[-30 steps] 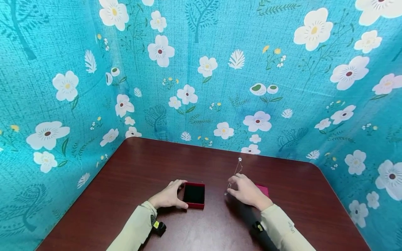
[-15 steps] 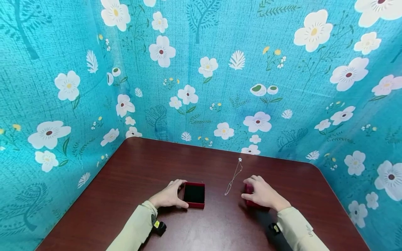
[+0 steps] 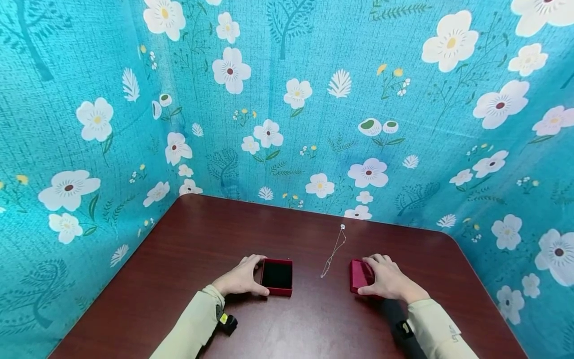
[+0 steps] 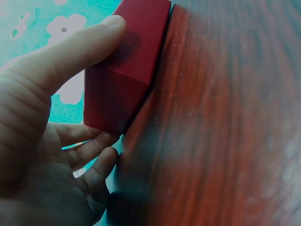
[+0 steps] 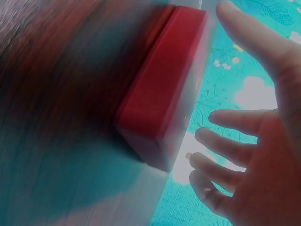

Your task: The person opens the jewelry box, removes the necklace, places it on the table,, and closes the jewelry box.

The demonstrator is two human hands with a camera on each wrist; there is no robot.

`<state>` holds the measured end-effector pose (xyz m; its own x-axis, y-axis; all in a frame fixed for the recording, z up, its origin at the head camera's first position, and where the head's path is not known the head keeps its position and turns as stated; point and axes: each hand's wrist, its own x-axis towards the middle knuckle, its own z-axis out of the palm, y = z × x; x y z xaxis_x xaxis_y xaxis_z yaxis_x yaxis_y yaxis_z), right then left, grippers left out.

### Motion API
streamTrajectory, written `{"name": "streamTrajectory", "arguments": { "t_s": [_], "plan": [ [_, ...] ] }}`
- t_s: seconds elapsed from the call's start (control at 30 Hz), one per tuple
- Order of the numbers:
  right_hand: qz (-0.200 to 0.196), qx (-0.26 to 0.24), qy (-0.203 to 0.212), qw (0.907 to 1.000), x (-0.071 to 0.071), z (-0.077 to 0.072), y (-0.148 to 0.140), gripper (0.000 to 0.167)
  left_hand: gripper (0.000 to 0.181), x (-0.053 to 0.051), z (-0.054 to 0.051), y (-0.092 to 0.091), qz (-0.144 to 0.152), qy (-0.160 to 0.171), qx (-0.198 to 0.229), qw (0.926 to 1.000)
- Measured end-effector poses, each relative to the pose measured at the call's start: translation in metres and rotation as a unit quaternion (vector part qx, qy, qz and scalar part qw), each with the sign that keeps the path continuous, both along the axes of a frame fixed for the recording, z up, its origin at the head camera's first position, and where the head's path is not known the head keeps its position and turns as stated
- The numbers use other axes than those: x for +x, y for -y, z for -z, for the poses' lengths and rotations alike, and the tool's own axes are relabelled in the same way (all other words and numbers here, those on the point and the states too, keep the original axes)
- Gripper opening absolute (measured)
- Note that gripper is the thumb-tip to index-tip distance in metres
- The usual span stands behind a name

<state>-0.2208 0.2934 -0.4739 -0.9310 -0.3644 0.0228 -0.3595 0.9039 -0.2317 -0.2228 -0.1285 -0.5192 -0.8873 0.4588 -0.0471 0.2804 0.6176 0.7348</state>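
My left hand (image 3: 239, 278) holds a small square red jewelry box (image 3: 279, 292), thumb on the near side and fingers on the far side. The box stands uncovered and shows a black pad inside. In the left wrist view, the thumb presses the box's red wall (image 4: 115, 99). Over the right part of a red box lid (image 3: 358, 276) is my right hand (image 3: 390, 280), thumb and fingers spread. The right wrist view has the lid (image 5: 162, 75) slightly apart from the fingers. Between both hands a thin silver-coloured necklace (image 3: 329, 260) lies stretched out.
A dark reddish-brown wooden table (image 3: 224, 224) carries everything. Behind it and at both sides hangs a turquoise flowered cloth (image 3: 251, 189). A small black device (image 3: 227, 324) is strapped to each wrist.
My right hand has moved right, from over the necklace to the red lid, then a bit farther right, uncovering more of the lid. The left hand and box have stayed put.
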Motion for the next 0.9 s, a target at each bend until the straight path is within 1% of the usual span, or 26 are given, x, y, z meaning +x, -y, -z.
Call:
{"name": "streamTrajectory", "arguments": {
  "t_s": [0.13,0.3,0.5,0.7,0.9],
  "plan": [
    [-0.001,0.009,0.005,0.9999,0.000,0.001,-0.005,0.100,0.095,-0.001,0.000,0.000,-0.001,0.000,-0.004,1.0000],
    [0.004,0.023,0.031,0.9992,0.001,0.005,-0.009,0.103,0.095,-0.001,0.000,0.000,-0.001,0.001,-0.008,1.0000],
    [0.008,0.012,0.043,0.9990,0.001,0.006,-0.013,0.100,0.095,0.000,-0.001,0.001,0.000,-0.001,-0.007,1.0000],
    [0.021,0.005,0.074,0.9970,-0.001,0.009,-0.018,0.103,0.095,0.000,-0.001,0.001,0.007,-0.008,-0.004,0.9999],
    [0.030,0.019,0.070,0.9969,-0.005,0.014,-0.019,0.108,0.094,0.000,-0.001,0.002,0.006,-0.007,0.000,1.0000]
  ]
}}
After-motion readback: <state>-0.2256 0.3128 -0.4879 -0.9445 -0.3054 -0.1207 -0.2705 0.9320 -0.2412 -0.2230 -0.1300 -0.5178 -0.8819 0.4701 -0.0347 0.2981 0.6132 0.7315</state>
